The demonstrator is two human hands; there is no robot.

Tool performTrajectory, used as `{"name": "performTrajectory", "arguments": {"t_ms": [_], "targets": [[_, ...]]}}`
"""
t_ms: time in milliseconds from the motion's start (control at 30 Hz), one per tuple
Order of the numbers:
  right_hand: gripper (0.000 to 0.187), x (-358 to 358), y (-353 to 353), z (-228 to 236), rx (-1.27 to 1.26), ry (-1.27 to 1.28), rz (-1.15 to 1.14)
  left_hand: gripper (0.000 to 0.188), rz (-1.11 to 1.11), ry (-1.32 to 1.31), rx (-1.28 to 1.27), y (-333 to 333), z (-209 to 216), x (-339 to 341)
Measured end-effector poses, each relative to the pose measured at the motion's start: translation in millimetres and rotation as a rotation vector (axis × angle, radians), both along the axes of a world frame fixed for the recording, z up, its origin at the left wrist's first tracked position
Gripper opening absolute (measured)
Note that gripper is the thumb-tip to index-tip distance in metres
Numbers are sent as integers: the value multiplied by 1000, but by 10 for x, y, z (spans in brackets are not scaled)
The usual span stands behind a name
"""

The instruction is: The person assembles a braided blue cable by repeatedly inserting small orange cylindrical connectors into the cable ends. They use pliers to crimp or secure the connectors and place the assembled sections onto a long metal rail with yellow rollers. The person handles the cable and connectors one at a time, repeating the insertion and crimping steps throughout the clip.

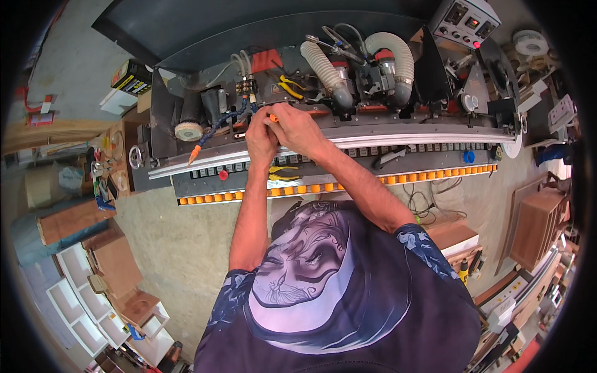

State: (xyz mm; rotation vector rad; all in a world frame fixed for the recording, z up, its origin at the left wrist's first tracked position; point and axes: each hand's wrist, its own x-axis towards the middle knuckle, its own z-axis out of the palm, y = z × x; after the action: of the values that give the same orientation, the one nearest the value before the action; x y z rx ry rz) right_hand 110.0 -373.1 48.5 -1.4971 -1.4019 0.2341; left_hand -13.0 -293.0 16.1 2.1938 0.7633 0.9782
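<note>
Both my hands are together over the front of the edge-banding machine (360,128). The fingers of my right hand (298,129) are pinched round a small orange tip (273,118), which looks like a hose nozzle. My left hand (261,138) is closed right beside it, its fingers curled at the same spot; what they grip is largely hidden. Just to the left, a blue segmented hose (217,124) ends in an orange nozzle (194,153). Yellow-handled pliers (290,88) lie behind my hands inside the machine. A second yellow-handled tool (284,174) rests on the roller track below my wrists.
Two ribbed dust hoses (320,65) rise at the centre right. A control box (465,25) with a lit red button stands at the far right. Yellow rollers (385,181) line the front edge, with a red knob (223,174) at left and a blue one (468,156) at right.
</note>
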Motion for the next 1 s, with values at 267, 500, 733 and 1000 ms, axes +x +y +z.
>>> {"name": "performTrajectory", "arguments": {"t_ms": [267, 500, 733, 1000], "targets": [[18, 17, 11, 63, -70, 126, -21, 28, -20, -92, 51, 31, 1, 24], [16, -29, -19, 236, -120, 69, -3, 32, 31, -76, -9, 0, 50, -42], [16, -17, -27, 177, -98, -64, -3, 36, 43, -66, 19, -26, 50, -23], [20, 19, -33, 239, -128, -200, 40, 38, 12, -53, -24, -17, 66, -26]]}}
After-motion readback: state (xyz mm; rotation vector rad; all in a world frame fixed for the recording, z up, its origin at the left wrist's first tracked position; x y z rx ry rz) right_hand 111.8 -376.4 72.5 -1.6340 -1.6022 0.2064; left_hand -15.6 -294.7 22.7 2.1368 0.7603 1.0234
